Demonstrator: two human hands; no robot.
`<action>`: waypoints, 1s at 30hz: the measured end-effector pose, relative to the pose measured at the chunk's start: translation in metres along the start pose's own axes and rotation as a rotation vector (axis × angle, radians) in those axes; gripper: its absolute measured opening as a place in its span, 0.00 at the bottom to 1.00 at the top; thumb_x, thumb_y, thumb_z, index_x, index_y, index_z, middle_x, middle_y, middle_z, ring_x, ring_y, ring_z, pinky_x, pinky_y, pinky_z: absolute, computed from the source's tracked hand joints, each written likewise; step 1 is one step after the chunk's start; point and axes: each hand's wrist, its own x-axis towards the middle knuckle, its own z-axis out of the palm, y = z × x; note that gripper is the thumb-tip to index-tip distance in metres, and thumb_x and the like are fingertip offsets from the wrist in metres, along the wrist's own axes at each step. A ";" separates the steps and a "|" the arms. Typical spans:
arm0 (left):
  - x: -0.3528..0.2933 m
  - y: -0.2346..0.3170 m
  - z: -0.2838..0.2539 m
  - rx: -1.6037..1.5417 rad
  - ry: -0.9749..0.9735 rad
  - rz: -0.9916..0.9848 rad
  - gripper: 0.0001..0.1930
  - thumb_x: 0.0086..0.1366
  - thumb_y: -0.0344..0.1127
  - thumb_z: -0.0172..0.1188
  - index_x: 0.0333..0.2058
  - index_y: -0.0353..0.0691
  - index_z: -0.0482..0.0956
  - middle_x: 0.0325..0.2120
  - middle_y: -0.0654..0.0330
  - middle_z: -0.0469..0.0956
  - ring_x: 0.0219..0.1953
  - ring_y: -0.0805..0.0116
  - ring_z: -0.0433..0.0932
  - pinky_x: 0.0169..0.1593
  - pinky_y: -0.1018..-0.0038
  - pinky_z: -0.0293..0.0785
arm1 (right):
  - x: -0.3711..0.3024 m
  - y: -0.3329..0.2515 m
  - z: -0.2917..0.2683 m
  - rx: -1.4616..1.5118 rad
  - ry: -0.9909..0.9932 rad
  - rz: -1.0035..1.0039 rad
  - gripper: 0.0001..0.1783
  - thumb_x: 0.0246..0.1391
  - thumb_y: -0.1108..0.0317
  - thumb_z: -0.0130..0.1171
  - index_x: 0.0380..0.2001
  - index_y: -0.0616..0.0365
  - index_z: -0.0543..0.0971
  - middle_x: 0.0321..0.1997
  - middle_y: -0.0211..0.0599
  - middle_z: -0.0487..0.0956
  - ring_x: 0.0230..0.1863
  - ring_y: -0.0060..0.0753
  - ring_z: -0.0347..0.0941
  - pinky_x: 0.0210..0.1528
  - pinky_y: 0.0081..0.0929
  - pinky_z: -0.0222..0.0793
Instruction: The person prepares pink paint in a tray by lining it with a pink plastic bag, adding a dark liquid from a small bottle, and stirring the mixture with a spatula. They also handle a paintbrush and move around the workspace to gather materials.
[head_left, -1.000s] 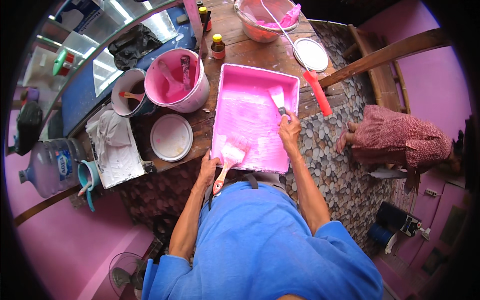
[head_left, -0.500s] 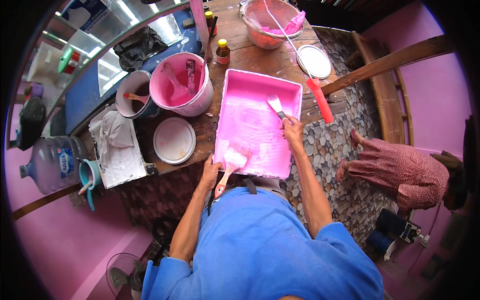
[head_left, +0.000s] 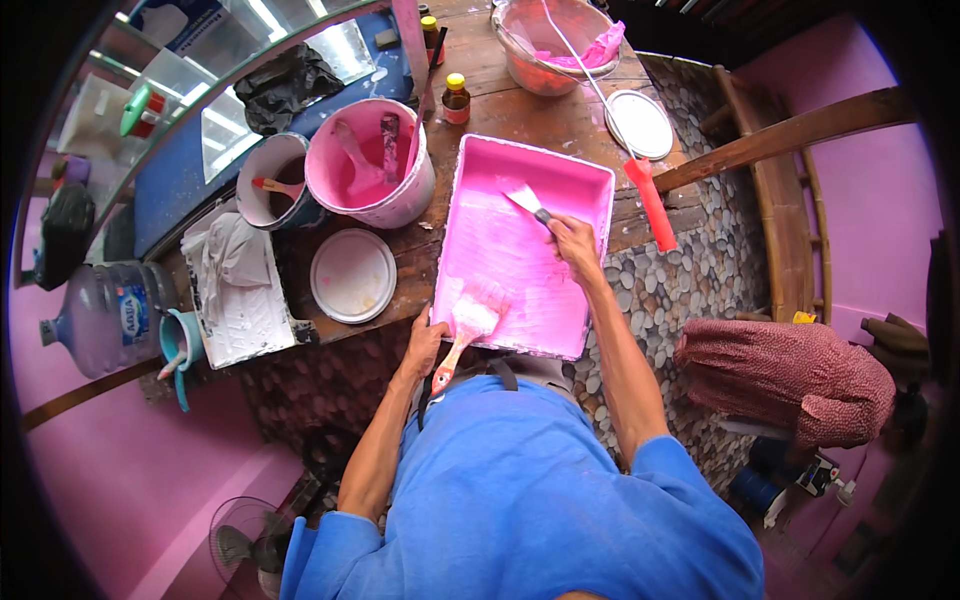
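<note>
A paint tray [head_left: 609, 215] coated in pink paint stands in front of me, partly over the table's near edge. My left hand [head_left: 426, 343] is closed around its near left corner. Held in my right hand [head_left: 575, 243] is a putty knife [head_left: 522, 198], its pale blade over the tray's pink floor in the far half. A wide paintbrush [head_left: 474, 312] lies at the tray's near left, bristles inside and its red-tipped handle sticking out over the near rim, beside my left hand.
Left of the tray stand a pink paint bucket [head_left: 425, 190], a smaller bucket [head_left: 250, 205], a round lid [head_left: 352, 276] and a white tray [head_left: 245, 335]. Beyond are a small bottle [head_left: 456, 100], a basin [head_left: 520, 65] and a red-handled roller [head_left: 652, 205]. Another person [head_left: 790, 380] bends at the right.
My right hand has moved the putty knife leftward across the tray. My left hand keeps its hold on the corner. The other person has shifted at the right.
</note>
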 end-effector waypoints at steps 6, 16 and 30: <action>0.001 0.000 -0.003 0.028 0.004 -0.008 0.22 0.44 0.21 0.49 0.43 0.31 0.69 0.32 0.60 0.72 0.35 0.71 0.70 0.41 0.79 0.66 | 0.004 -0.012 -0.001 0.029 -0.096 -0.061 0.17 0.54 0.66 0.52 0.45 0.60 0.77 0.19 0.32 0.75 0.14 0.15 0.64 0.14 0.14 0.59; 0.000 0.003 0.000 0.037 0.019 -0.033 0.23 0.44 0.21 0.49 0.44 0.31 0.69 0.33 0.59 0.73 0.36 0.70 0.70 0.43 0.78 0.67 | 0.008 -0.018 0.022 -0.172 -0.044 -0.145 0.17 0.53 0.67 0.52 0.46 0.60 0.77 0.19 0.35 0.76 0.14 0.17 0.66 0.15 0.17 0.61; 0.003 -0.004 0.000 -0.009 0.015 -0.012 0.22 0.44 0.21 0.49 0.43 0.32 0.70 0.31 0.61 0.73 0.34 0.71 0.70 0.40 0.79 0.66 | 0.023 -0.049 0.016 -0.431 -0.020 -0.183 0.16 0.49 0.65 0.51 0.40 0.60 0.80 0.25 0.44 0.80 0.23 0.34 0.77 0.28 0.29 0.72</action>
